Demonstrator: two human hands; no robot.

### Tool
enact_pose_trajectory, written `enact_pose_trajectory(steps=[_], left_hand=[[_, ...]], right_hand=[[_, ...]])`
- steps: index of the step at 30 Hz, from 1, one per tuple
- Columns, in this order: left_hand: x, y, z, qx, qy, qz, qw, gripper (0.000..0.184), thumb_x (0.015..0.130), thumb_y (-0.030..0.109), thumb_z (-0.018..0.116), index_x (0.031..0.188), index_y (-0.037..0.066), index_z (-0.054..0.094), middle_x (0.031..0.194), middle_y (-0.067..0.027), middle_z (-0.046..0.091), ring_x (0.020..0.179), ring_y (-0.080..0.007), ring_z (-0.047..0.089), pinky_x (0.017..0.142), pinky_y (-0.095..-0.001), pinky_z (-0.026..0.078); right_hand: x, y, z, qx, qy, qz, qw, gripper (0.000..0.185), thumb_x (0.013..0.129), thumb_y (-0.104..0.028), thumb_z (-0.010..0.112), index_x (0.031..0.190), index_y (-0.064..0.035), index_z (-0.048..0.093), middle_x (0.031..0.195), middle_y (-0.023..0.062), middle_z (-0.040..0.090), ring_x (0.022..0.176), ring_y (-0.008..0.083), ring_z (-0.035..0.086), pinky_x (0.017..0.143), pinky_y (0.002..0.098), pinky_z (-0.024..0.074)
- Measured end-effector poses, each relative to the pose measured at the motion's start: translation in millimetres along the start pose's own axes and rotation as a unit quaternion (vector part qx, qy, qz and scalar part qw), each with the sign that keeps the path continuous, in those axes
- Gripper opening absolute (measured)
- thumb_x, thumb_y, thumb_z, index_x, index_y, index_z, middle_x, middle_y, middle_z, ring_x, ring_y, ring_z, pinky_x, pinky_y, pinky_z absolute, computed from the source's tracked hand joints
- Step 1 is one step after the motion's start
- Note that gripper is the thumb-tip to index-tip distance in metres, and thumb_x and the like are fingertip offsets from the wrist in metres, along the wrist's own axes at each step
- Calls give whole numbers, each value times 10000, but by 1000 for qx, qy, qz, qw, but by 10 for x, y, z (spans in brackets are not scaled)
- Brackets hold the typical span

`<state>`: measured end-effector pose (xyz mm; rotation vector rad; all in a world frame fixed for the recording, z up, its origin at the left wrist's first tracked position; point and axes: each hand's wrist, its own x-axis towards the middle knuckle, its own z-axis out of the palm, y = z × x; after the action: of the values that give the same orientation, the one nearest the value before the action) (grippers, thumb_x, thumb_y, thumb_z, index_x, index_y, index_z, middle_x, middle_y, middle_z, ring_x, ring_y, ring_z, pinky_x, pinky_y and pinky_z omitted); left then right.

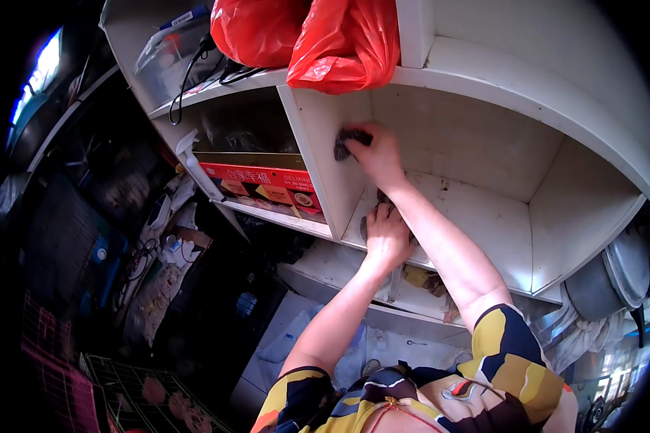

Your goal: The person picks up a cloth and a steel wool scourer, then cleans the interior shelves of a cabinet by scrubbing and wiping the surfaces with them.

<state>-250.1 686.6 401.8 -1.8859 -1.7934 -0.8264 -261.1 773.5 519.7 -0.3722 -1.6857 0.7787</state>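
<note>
Inside the white shelf compartment [469,137], my right hand [377,153] presses a dark crumpled cloth [348,144] against the left side wall. Its fingers are wrapped round the cloth. My left hand [388,234] rests lower, at the front of the compartment floor, on a dark item that shows only at its edges; I cannot make out what it is. Brownish specks and stains lie on the compartment floor [477,213].
Red plastic bags [347,43] hang over the shelf above. At the left are a red box [263,189], a white spray bottle [195,166] and a clear container [173,65] with black cables. A metal pot [607,278] is at the right. Lower shelves hold small items.
</note>
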Motion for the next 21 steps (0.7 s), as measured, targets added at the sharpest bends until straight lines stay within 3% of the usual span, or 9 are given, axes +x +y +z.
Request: enact_pose_trajectory(steps=[2, 4, 7, 9, 11, 15, 18, 19, 21], left_hand=[[11, 21, -52, -14, -26, 1, 1000, 518, 734, 391, 654, 1131, 63, 592, 1101, -166, 585, 1067, -362, 479, 851, -498, 377], [2, 24, -66, -18, -15, 0, 1000, 508, 737, 384, 651, 1131, 68, 595, 1101, -158, 586, 1067, -356, 478, 859, -501, 373], [-9, 5, -13, -2, -26, 3, 1000, 500, 734, 361, 653, 1137, 69, 605, 1116, -132, 588, 1083, -349, 462, 907, -503, 346], [-9, 42, -32, -13, -18, -9, 1000, 464, 615, 123, 671, 1074, 73, 624, 1093, -97, 562, 1073, -328, 451, 922, -484, 348], [36, 106, -148, -67, 41, -26, 997, 453, 620, 146, 682, 1064, 70, 629, 1089, -96, 562, 1073, -329, 449, 932, -483, 339], [3, 70, -127, -19, -54, -17, 998, 459, 600, 125, 692, 1054, 84, 640, 1090, -96, 563, 1060, -321, 457, 933, -473, 337], [14, 32, -28, -64, -30, -39, 997, 393, 734, 285, 638, 1057, 66, 590, 1061, -120, 582, 1057, -324, 496, 903, -490, 351], [-22, 3, 7, -86, -23, -39, 995, 407, 784, 379, 588, 1040, 63, 566, 1011, -141, 592, 1017, -328, 529, 870, -505, 362], [-69, -61, 179, -81, -47, -29, 995, 374, 779, 373, 595, 1000, 72, 572, 971, -154, 597, 955, -335, 550, 846, -511, 369]], right_hand=[[199, -501, 3, 37, 41, -51, 997, 225, 697, -4, 661, 920, -25, 685, 882, 147, 666, 802, 277, 660, 756, 344, 514], [245, -705, 76, 51, 89, -184, 977, 222, 708, 22, 647, 921, -25, 685, 905, 147, 661, 823, 275, 659, 772, 348, 517], [490, -282, 43, 4, 92, -89, 992, 226, 714, 43, 636, 920, -34, 688, 904, 144, 664, 854, 272, 657, 797, 347, 517], [439, -253, 43, 16, 75, -107, 991, 220, 722, 45, 640, 916, -46, 689, 928, 133, 662, 878, 265, 656, 813, 345, 512], [282, -652, 148, 32, 113, -251, 961, 236, 726, 44, 630, 946, -21, 682, 883, 117, 671, 827, 211, 658, 787, 301, 508], [504, -315, -6, 15, 54, -59, 997, 232, 723, 43, 644, 938, -31, 690, 951, 98, 654, 852, 210, 643, 790, 289, 498], [54, -749, 114, 87, 43, -228, 969, 261, 689, 129, 595, 886, -23, 672, 913, 98, 635, 826, 217, 636, 741, 294, 506], [-82, -743, 92, 76, 18, -207, 975, 294, 664, 153, 605, 889, -23, 673, 894, 88, 629, 839, 216, 632, 745, 288, 505], [-280, -498, 86, 79, -1, -141, 987, 287, 664, 151, 616, 889, -19, 669, 875, 86, 620, 830, 217, 633, 741, 288, 504]])
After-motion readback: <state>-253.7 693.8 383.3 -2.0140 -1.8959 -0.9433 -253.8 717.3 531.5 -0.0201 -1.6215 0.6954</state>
